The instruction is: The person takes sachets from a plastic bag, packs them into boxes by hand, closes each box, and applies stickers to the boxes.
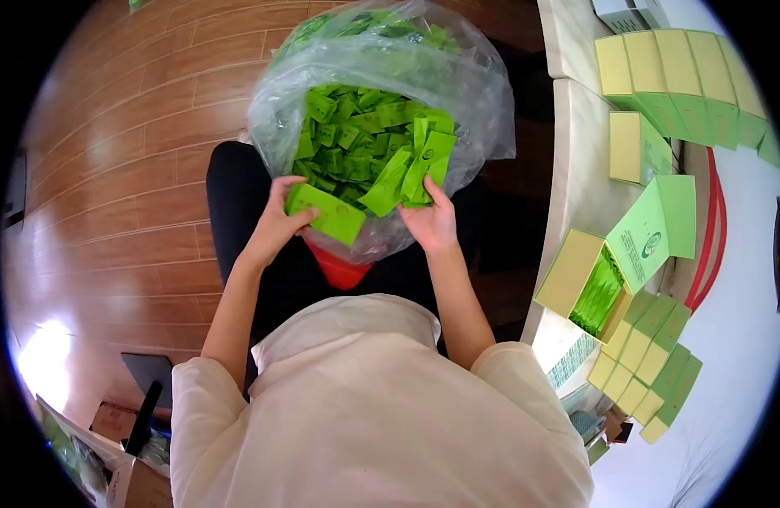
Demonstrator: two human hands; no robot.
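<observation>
With our left hand (278, 222) we hold what looks like 1 green packet (329, 216), pinched between the thumb and the fingers. Our right hand (432, 223) is closed on a small bunch of packets (411, 169); how many, we cannot tell. Both are at the mouth of the clear plastic bag (475, 93), where loose green packets (356, 131) lie. On the table (568, 144) to our right, 1 open box (569, 275) contains more packets (600, 296).
</observation>
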